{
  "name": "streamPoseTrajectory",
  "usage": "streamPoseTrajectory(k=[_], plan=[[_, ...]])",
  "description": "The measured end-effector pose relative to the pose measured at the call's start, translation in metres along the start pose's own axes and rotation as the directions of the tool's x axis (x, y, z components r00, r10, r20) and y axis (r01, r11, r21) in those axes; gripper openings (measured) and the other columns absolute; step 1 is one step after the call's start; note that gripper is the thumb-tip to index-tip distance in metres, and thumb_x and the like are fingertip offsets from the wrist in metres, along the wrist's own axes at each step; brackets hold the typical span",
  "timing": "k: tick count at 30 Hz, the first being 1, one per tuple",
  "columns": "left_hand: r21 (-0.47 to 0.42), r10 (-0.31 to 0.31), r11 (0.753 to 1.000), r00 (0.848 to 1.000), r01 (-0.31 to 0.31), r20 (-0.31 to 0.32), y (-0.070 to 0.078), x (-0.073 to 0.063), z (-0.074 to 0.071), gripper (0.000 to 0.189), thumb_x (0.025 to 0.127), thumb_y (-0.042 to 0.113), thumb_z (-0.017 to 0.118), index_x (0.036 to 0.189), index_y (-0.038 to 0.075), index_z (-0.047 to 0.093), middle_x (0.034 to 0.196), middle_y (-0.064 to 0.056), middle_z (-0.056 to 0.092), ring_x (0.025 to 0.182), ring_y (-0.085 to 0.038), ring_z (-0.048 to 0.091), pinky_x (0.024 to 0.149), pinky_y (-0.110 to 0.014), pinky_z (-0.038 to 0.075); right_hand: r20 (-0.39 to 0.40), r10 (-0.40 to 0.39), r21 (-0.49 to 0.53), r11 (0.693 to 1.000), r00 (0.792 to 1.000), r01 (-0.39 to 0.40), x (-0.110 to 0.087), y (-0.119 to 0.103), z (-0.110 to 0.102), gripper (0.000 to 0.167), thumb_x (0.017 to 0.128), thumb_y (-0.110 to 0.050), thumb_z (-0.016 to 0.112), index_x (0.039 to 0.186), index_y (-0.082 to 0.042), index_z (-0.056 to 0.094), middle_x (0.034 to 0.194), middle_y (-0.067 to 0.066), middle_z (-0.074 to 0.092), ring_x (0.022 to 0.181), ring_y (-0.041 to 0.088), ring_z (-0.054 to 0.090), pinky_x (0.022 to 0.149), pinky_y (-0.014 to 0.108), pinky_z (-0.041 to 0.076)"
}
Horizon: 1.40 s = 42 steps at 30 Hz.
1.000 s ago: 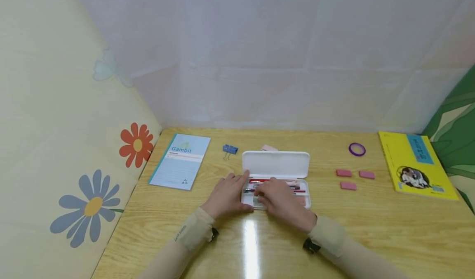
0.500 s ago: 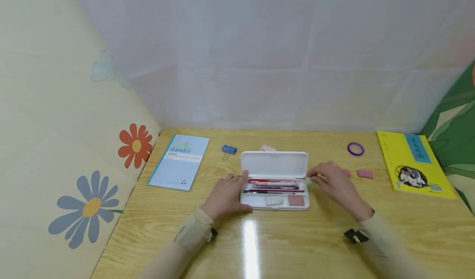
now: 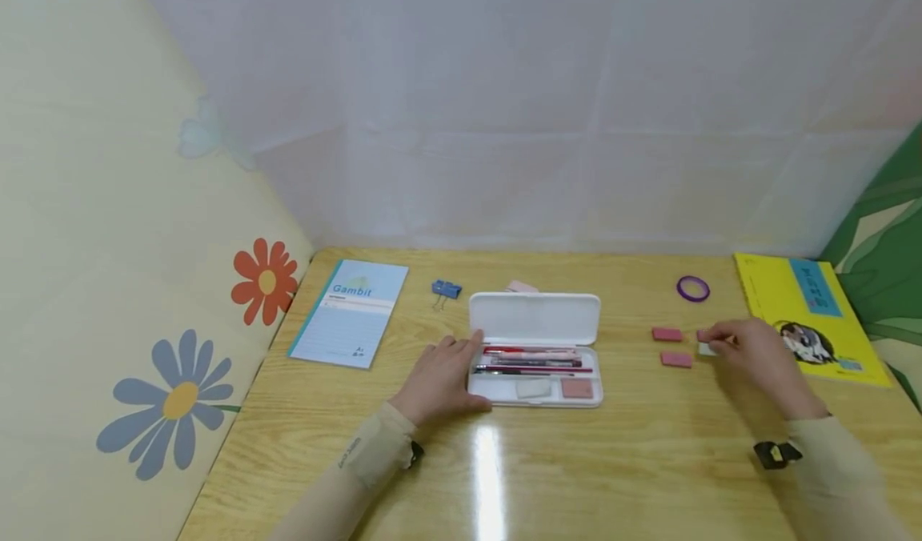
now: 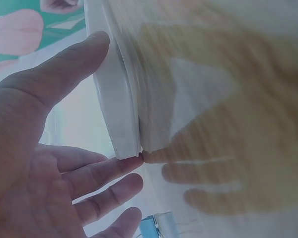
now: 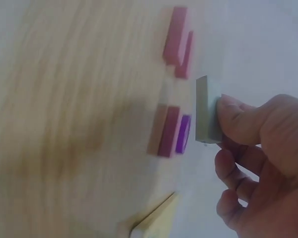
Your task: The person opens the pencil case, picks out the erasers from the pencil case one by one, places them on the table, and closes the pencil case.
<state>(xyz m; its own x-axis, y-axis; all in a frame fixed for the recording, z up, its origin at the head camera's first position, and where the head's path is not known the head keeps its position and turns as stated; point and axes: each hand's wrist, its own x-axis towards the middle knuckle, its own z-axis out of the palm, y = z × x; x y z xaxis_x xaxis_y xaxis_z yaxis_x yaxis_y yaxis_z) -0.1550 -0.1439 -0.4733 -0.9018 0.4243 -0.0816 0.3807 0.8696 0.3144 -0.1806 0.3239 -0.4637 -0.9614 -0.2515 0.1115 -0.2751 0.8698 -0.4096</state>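
Observation:
A white pencil case (image 3: 535, 319) lies with its lid up in the middle of the table. Pens and pencils (image 3: 533, 361) fill its back compartment; a white eraser (image 3: 533, 388) and a pink eraser (image 3: 577, 388) lie in the front one. My left hand (image 3: 441, 381) holds the case's left end, thumb at the near side and fingertips at the far corner. Off to the right, my right hand (image 3: 767, 365) pinches a pale grey-green eraser (image 5: 208, 111) between thumb and fingers. It hovers close to a pink eraser (image 5: 169, 131), partly covered in the head view.
Two more pink erasers (image 3: 667, 334) lie left of the right hand, with a purple tape ring (image 3: 693, 289) behind. A yellow book (image 3: 778, 293) is at far right. Leftward are a blue binder clip (image 3: 446, 289) and a notebook (image 3: 349, 313). Something pale pink (image 3: 522, 286) shows behind the lid.
My right hand has left the pencil case and travelled right with the pale eraser, passing over the table to the loose pink erasers. The left hand has stayed at the case.

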Motion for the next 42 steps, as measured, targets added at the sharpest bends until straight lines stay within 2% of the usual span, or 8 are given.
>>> streamPoseTrajectory(k=[7,14,22,27,31,34,36,42], plan=[[0.004,-0.001,1.000,1.000,0.001,-0.002,0.001,0.000,-0.001,0.113,0.069,0.054,0.089,0.156,0.004,0.037,0.144,-0.017,0.060,0.131,-0.039,0.053,0.106,-0.055,0.045,0.127,0.130,0.005,0.991,0.983,-0.132,-0.006,0.016,0.003,0.011,0.094,0.001,0.065,0.095,0.001,0.076,0.098,0.023,0.074,0.084,0.030,0.066,0.074,0.051,0.055],[0.004,-0.005,1.000,1.000,0.005,0.007,0.001,0.000,-0.002,0.114,0.070,0.053,0.089,0.157,0.004,0.035,0.145,-0.017,0.059,0.132,-0.039,0.052,0.107,-0.055,0.044,0.119,0.160,-0.047,0.987,0.980,-0.155,-0.007,0.013,0.008,0.011,0.094,-0.001,0.065,0.095,0.000,0.076,0.095,0.021,0.075,0.084,0.034,0.068,0.074,0.054,0.055],[0.006,-0.006,1.000,1.000,0.006,0.007,0.002,0.000,-0.003,0.113,0.069,0.053,0.090,0.156,0.004,0.036,0.145,-0.017,0.059,0.133,-0.040,0.052,0.108,-0.057,0.044,0.072,0.094,-0.101,0.991,0.993,-0.086,-0.009,0.007,0.008,0.010,0.090,0.000,0.070,0.096,0.002,0.078,0.095,0.023,0.076,0.085,0.041,0.070,0.074,0.056,0.056],[0.004,-0.001,1.000,1.000,0.001,0.002,0.002,-0.001,-0.002,0.113,0.069,0.052,0.090,0.156,0.004,0.037,0.144,-0.017,0.060,0.132,-0.040,0.052,0.107,-0.057,0.044,0.068,0.102,-0.096,0.991,0.993,-0.095,-0.009,0.004,0.009,0.012,0.090,-0.003,0.070,0.097,0.001,0.078,0.098,0.024,0.076,0.091,0.046,0.070,0.077,0.058,0.057],[0.010,0.004,1.000,1.000,-0.004,-0.005,0.001,-0.001,-0.001,0.113,0.069,0.053,0.090,0.156,0.003,0.038,0.143,-0.017,0.061,0.131,-0.039,0.053,0.106,-0.056,0.045,0.030,0.114,-0.073,0.991,0.993,-0.112,-0.007,-0.005,0.012,0.017,0.091,-0.010,0.072,0.103,0.001,0.077,0.102,0.024,0.076,0.093,0.045,0.070,0.078,0.058,0.057],[0.007,0.001,1.000,1.000,-0.001,-0.003,0.001,-0.001,-0.001,0.112,0.069,0.052,0.090,0.156,0.003,0.038,0.144,-0.017,0.060,0.132,-0.040,0.053,0.107,-0.057,0.045,0.003,0.102,-0.062,0.993,0.995,-0.102,-0.003,-0.019,0.014,0.020,0.092,-0.014,0.073,0.105,0.001,0.076,0.103,0.023,0.076,0.093,0.043,0.070,0.080,0.057,0.056],[0.003,-0.001,1.000,1.000,0.001,0.000,0.002,-0.001,-0.001,0.112,0.069,0.052,0.090,0.156,0.004,0.037,0.144,-0.017,0.059,0.133,-0.040,0.052,0.108,-0.057,0.044,-0.027,0.060,-0.068,0.996,0.998,-0.061,0.001,-0.030,0.016,0.020,0.090,-0.016,0.075,0.103,0.000,0.077,0.100,0.021,0.077,0.083,0.036,0.069,0.074,0.051,0.056],[0.000,-0.004,1.000,1.000,0.004,0.004,0.002,-0.001,-0.002,0.112,0.070,0.052,0.090,0.156,0.004,0.037,0.145,-0.018,0.059,0.134,-0.041,0.051,0.109,-0.058,0.043,-0.100,-0.084,-0.065,0.995,0.991,0.077,0.010,-0.074,0.030,0.017,0.084,-0.013,0.082,0.099,-0.005,0.079,0.098,0.014,0.078,0.085,0.033,0.070,0.075,0.050,0.056]])
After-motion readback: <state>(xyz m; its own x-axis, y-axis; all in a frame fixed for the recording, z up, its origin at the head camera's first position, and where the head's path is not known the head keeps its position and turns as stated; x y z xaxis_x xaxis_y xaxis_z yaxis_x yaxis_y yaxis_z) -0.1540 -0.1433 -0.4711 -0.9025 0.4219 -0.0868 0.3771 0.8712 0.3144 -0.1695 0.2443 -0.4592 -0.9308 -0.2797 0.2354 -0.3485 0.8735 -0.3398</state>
